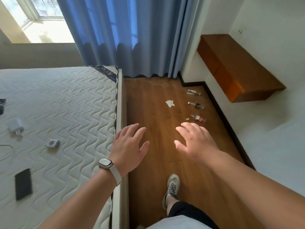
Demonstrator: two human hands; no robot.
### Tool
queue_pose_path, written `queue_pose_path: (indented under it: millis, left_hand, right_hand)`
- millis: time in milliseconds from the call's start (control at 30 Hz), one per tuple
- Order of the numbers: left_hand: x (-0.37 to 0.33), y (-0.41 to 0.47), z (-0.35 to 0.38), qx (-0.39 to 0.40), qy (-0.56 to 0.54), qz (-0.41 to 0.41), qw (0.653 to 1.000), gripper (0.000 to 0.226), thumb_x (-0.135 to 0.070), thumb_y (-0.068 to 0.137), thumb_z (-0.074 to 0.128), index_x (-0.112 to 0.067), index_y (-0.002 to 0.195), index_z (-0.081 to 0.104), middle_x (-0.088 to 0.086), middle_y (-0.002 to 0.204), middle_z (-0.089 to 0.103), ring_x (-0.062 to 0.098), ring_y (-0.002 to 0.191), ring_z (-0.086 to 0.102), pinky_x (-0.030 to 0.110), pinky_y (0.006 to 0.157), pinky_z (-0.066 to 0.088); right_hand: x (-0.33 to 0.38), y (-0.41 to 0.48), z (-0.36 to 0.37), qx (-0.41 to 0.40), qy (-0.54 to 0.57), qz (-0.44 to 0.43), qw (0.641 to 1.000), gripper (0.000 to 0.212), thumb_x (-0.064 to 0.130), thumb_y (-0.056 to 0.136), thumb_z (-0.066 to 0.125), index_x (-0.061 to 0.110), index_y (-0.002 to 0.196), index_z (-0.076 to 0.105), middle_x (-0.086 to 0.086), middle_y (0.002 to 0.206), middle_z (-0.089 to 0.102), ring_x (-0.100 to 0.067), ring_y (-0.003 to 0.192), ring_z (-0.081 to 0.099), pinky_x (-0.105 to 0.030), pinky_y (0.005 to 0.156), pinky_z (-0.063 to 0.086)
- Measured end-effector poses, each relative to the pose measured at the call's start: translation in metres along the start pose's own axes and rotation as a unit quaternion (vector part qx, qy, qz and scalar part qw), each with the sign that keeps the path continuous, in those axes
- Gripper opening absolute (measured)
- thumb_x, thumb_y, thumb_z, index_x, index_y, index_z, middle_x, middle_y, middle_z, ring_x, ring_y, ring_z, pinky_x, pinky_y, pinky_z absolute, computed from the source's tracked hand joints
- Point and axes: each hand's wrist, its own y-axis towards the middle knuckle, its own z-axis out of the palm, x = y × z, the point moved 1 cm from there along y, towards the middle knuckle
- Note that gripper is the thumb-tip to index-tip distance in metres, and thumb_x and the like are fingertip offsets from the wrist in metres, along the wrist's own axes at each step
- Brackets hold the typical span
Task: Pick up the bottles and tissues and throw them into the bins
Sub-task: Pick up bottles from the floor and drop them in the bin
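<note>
Head view: we held our left hand (130, 146) and right hand (194, 142) spread and empty, near three plastic bottles (196, 105) and a crumpled tissue (170, 103) on the wooden floor (153, 100).

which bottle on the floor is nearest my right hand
The red-labelled bottle, just past the right hand; the black-labelled bottle and the third bottle lie nearer the curtain.

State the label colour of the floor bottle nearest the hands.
Red, on the nearest bottle; the head view shows it.

No text can be made out. Pale marks on the far mattress tag (106, 71) and the labels on the bottles (198, 118) are too blurred to be read.
</note>
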Motion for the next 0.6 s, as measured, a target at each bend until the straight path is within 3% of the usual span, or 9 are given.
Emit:
queue_pose_path:
  millis: [200,600]
  left_hand:
    - [-0.023,0.074,0.011,0.031,0.025,0.005,0.999,0.049,-0.049,0.093,0.046,-0.027,0.137,0.047,-0.002,0.145,0.045,0.021,0.136,0.037,0.040,0.111,0.028]
    - [-0.130,0.233,0.055,0.047,0.046,0.079,0.995,0.046,-0.046,0.092,0.054,-0.025,0.133,0.053,-0.001,0.138,0.052,0.025,0.130,0.046,0.046,0.106,0.038]
  right_hand:
    - [-0.060,0.054,0.005,-0.005,0.040,0.020,0.999,0.057,0.055,0.093,0.036,0.023,0.139,0.046,0.001,0.144,0.044,-0.018,0.132,0.038,-0.036,0.109,0.029]
    - [-0.228,0.107,0.008,0.002,0.066,0.094,0.993,0.056,0.055,0.094,0.034,0.022,0.138,0.046,0.002,0.141,0.046,-0.019,0.129,0.041,-0.036,0.106,0.035]
